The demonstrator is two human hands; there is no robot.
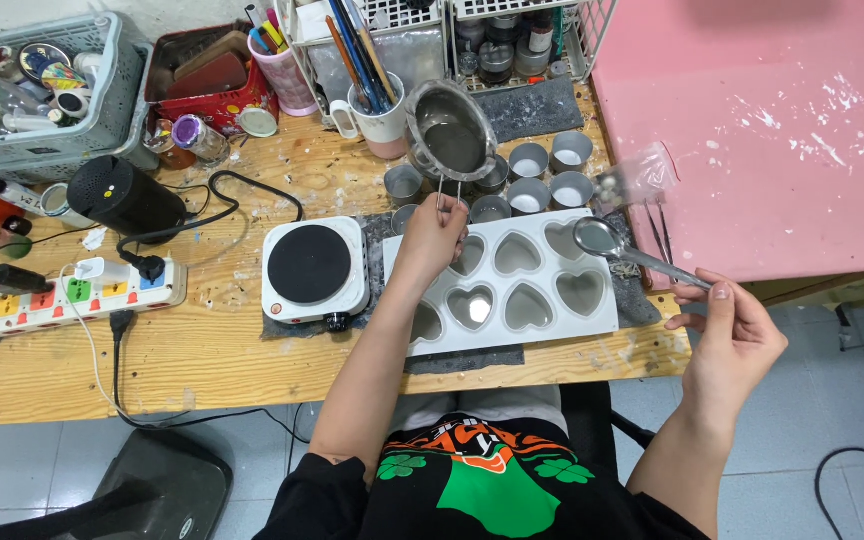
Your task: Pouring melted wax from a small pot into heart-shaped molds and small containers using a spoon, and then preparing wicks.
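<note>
My left hand [434, 235] is closed on the wire handle of the small metal pot [451, 132], which runs away from me above the heart mould [512, 282], while my right hand [727, 335] pinches the spoon [617, 248] (bowl pointing left, toward the mould).

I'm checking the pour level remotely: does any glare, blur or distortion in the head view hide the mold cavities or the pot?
Head view: sharp at centre; the heart mold cavities read clearly, with soft sheen inside. The metal pot held by the left hand shows a bright reflection inside, hiding its level. The spoon in the right hand glints. Table edges bow from wide-angle distortion.
</note>
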